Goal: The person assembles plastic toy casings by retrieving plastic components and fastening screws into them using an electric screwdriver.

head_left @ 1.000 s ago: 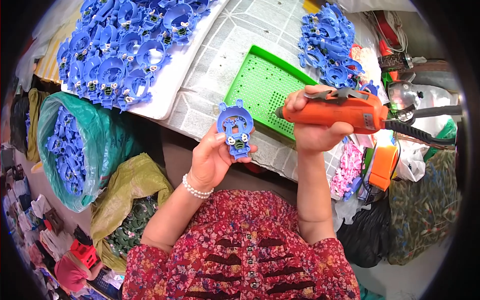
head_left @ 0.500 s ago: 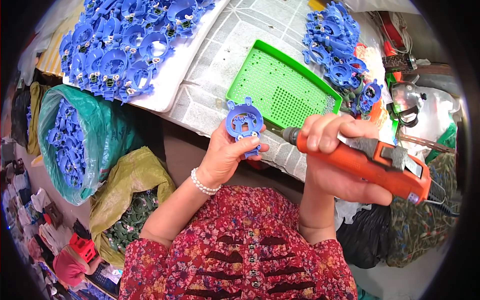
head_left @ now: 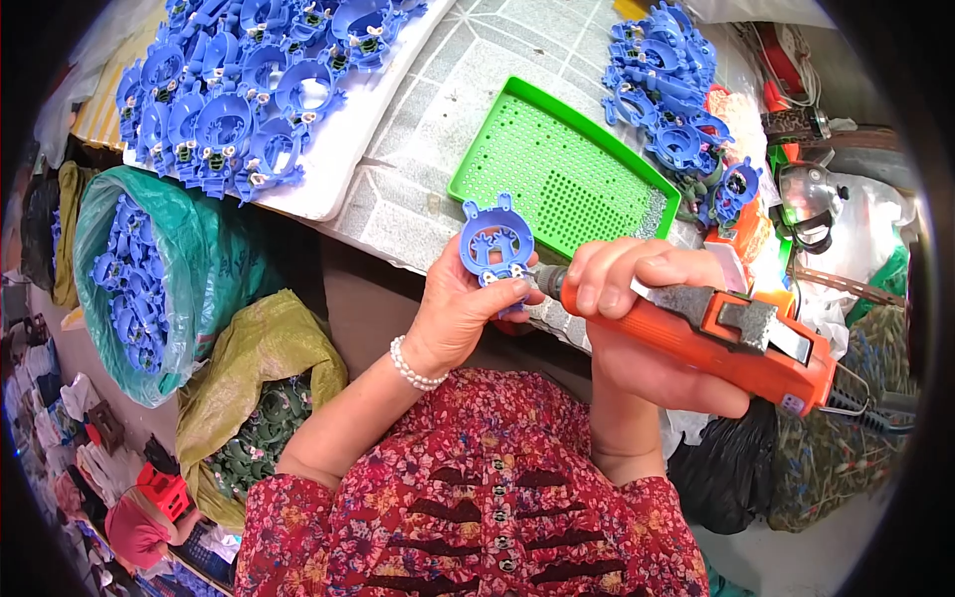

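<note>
In the head view, the left hand (head_left: pixel 443 318) pinches a blue ring-shaped plastic piece (head_left: pixel 495 273) in front of the table's edge, near a green perforated tray (head_left: pixel 527 149). The right hand (head_left: pixel 637 363) wraps around an orange power screwdriver (head_left: pixel 686 343), its nose at the piece's lower right; contact cannot be told.

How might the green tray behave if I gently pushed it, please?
The green tray would probably slide rather than tip, being low and wide. Its perforated, plastic-looking build suggests it is light for its size. The small grey bits gathered at its right end might shift.
</note>
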`<state>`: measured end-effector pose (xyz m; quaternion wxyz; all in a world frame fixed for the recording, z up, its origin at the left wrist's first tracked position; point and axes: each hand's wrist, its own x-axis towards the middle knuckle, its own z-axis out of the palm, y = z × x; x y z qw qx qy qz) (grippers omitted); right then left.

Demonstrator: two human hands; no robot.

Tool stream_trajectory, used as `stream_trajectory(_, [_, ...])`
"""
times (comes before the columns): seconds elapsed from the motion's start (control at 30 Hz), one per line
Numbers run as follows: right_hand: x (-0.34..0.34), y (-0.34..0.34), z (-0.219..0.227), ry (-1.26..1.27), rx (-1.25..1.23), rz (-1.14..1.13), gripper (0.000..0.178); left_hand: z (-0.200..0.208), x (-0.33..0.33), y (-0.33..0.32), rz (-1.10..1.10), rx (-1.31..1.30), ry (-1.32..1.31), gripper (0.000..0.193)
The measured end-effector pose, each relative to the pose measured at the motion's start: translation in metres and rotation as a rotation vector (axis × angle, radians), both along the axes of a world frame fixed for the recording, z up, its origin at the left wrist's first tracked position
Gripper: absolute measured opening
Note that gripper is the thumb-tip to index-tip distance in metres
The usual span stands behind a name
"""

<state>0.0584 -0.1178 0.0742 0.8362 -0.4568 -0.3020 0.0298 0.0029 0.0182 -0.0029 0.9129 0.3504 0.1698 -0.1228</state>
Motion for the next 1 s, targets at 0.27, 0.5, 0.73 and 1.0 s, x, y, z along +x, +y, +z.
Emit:
stream_trajectory(0.27, [-0.003,-0.002,-0.003,0.11,-0.001,0.051,0.087,0.002,0.0,-0.003,0.026,0.024,0.003,0.046])
stream_trajectory(0.5, [-0.003,0.002,-0.01,0.021,-0.018,-0.043,0.092,0.002,-0.001,-0.008,0.053,0.05,-0.023,0.045])
stream_trajectory(0.73, [-0.007,-0.005,-0.007,0.118,-0.01,0.036,0.086,0.0,0.0,-0.011,0.047,0.133,-0.03,0.043])
stream_trajectory(1.0, [-0.004,-0.007,-0.01,0.134,0.007,0.044,0.089,0.004,0.001,-0.011,0.075,0.133,-0.049,0.043])
